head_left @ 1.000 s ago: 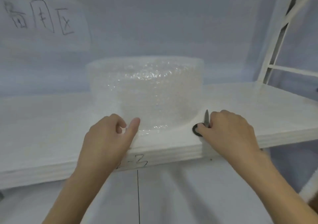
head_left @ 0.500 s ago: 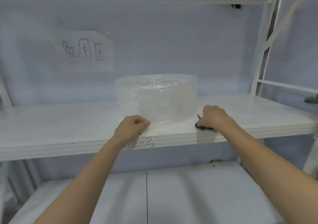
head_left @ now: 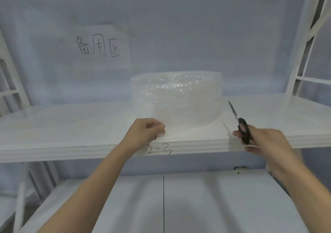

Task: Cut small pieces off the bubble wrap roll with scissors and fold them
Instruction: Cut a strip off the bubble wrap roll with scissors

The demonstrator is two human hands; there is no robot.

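A clear bubble wrap roll (head_left: 176, 96) stands on end in the middle of the white shelf (head_left: 71, 125). Its loose end runs down to the shelf's front edge. My left hand (head_left: 146, 130) pinches that loose end at the front edge, fingers closed on it. My right hand (head_left: 263, 141) is to the right of the roll, holding black-handled scissors (head_left: 240, 125) lifted off the shelf. The blades point up and away, and look closed together. The scissors are apart from the wrap.
A paper sign with handwritten characters (head_left: 100, 46) hangs on the back wall. White frame uprights (head_left: 302, 66) stand at the right. "2-3" is written on the shelf's front edge (head_left: 159, 150). A lower white shelf (head_left: 197, 206) lies below my arms.
My right hand has lifted the scissors off the shelf and drawn them right and toward me. My left hand still holds the wrap's loose end. The view has pulled back.
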